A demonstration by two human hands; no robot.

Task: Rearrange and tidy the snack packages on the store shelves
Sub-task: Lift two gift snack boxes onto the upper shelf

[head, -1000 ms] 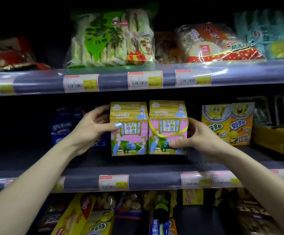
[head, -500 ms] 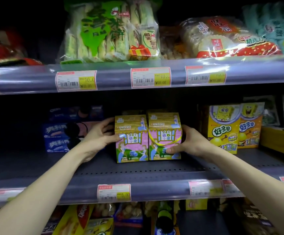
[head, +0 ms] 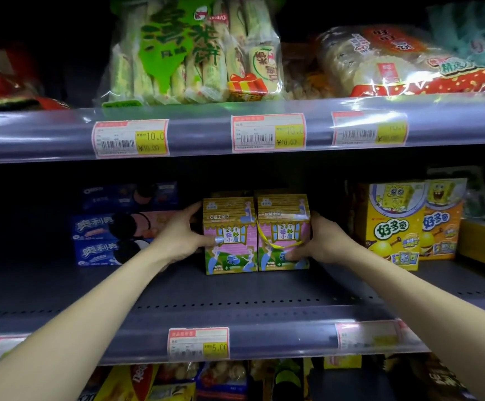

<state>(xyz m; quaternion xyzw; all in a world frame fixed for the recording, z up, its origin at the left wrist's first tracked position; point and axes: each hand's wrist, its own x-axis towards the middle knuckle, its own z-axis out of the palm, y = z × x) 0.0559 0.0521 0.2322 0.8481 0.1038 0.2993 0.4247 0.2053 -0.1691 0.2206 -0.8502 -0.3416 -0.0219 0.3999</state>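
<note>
Two house-shaped snack boxes, pink and green with tan roofs, stand side by side on the middle shelf point(head: 235, 302). My left hand point(head: 182, 237) grips the left box point(head: 231, 237) from its left side, thumb across the front. My right hand point(head: 319, 241) grips the right box point(head: 283, 233) from its right side, thumb on the lower front. A yellow ribbon loops across the right box. Both boxes sit well back from the shelf's front edge.
Blue Oreo boxes point(head: 102, 238) are stacked left of my hands. Yellow SpongeBob boxes point(head: 391, 224) stand to the right. The upper shelf holds a green rice-cracker bag point(head: 189, 53) and a red rice-cracker bag point(head: 403, 62). More snack packets point(head: 177, 380) fill the shelf below.
Both hands have pushed the two boxes together deeper into the middle shelf, away from its front edge. The grip on each box is unchanged.
</note>
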